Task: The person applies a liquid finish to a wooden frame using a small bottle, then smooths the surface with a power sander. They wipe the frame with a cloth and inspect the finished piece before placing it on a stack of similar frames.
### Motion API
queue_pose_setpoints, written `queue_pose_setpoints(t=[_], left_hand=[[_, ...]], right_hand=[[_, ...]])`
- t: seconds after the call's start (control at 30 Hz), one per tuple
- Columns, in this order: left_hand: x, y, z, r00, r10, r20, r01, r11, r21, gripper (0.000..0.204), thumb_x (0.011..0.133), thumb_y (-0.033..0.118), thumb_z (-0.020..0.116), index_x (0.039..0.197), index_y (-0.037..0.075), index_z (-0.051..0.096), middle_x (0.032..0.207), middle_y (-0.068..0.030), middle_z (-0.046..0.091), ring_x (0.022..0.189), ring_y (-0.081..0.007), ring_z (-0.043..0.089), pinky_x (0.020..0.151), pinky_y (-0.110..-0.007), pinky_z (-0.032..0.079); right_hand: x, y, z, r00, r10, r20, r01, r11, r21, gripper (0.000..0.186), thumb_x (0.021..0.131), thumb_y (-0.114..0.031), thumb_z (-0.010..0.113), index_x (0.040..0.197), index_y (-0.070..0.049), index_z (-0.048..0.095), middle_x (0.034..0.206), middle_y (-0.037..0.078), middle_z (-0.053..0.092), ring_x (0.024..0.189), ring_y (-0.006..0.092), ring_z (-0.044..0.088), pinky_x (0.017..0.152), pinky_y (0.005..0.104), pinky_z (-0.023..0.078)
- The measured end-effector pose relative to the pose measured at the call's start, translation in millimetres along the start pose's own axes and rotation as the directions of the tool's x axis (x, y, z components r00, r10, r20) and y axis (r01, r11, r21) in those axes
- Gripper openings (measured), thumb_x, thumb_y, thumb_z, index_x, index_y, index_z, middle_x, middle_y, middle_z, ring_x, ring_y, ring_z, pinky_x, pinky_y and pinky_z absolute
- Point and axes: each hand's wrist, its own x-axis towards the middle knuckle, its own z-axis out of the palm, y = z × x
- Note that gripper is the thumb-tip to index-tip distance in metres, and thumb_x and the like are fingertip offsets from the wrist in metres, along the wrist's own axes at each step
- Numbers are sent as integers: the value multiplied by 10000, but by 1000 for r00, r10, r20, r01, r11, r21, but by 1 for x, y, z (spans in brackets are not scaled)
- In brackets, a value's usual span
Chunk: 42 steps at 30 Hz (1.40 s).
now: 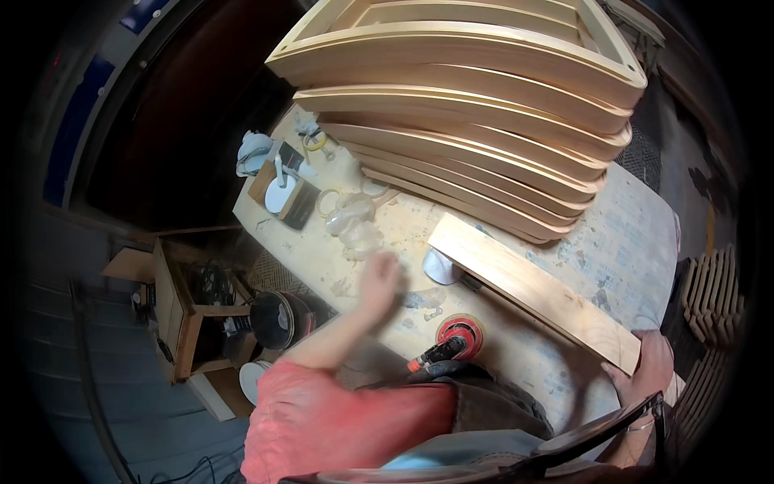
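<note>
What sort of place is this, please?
Probably a woodworking shop: there's a tall stack of curved wooden frames, a red-and-black tool that looks like a sander, and a pale wooden board held at one end by the right hand.

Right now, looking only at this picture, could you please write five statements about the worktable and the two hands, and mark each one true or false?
1. The right hand holds one end of the light wooden board. True.
2. The red-and-black sander rests on the worktable. True.
3. The left hand grips the sander. False: it is apart from the sander, near the crumpled clear plastic.
4. The big stack of wooden frames stands to the left of the box with a white disc. False: it stands to the right of it.
5. The dark bucket is off the worktable, to its left. True.
</note>
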Motion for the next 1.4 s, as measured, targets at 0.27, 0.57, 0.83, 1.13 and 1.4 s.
queue_pose_setpoints(t=[0.27, 0.57, 0.83, 1.13, 1.4], left_hand=[[-139, 38, 74, 863, 123, 490, -323, 880, 348, 748, 689, 315, 818, 1337, 191, 466, 1200, -175, 493, 1063, -379, 554, 895, -456, 479], [-124, 127, 38, 862, -33, 506, -169, 922, 349, 686, 662, 205, 807, 1246, 66, 474, 1158, -181, 522, 1096, -360, 534, 941, -417, 462], [-104, 306, -60, 786, 439, 436, -542, 828, 144, 701, 631, 103, 801, 1237, 20, 458, 1123, -154, 523, 1049, -301, 545, 935, -372, 442], [-63, 398, 4, 641, 351, 683, -708, 614, 349, 626, 692, 127, 747, 1253, 71, 477, 1152, -173, 525, 1053, -374, 560, 902, -424, 479], [-127, 498, 105, 271, 300, 915, -885, 451, 115, 677, 664, 92, 787, 1269, 112, 484, 1089, -167, 505, 979, -381, 576, 832, -429, 509]], right_hand=[[-10, 5, -22, 962, -172, -211, 160, 984, -73, 533, 708, -318, 753, 1126, -39, 575, 1037, 125, 574, 963, 339, 522, 941, 488, 383], [-67, 99, -59, 970, 19, -242, -14, 1000, 19, 774, 491, -143, 855, 1210, -101, 571, 1128, 107, 578, 1093, 329, 519, 1053, 472, 378], [-102, 167, 26, 941, 340, -3, -54, 159, 986, 856, 619, -31, 819, 1374, -19, 415, 1247, 109, 571, 1192, 203, 528, 1082, 336, 385], [-92, 152, 63, 926, 376, -34, -30, 163, 986, 583, 630, 17, 818, 1163, -25, 586, 1124, 47, 630, 1096, 163, 586, 1005, 319, 447], [-93, 161, 76, 912, 378, -157, 44, 290, 956, 541, 646, -156, 867, 1118, -44, 627, 1065, 79, 657, 999, 192, 618, 902, 306, 475]])
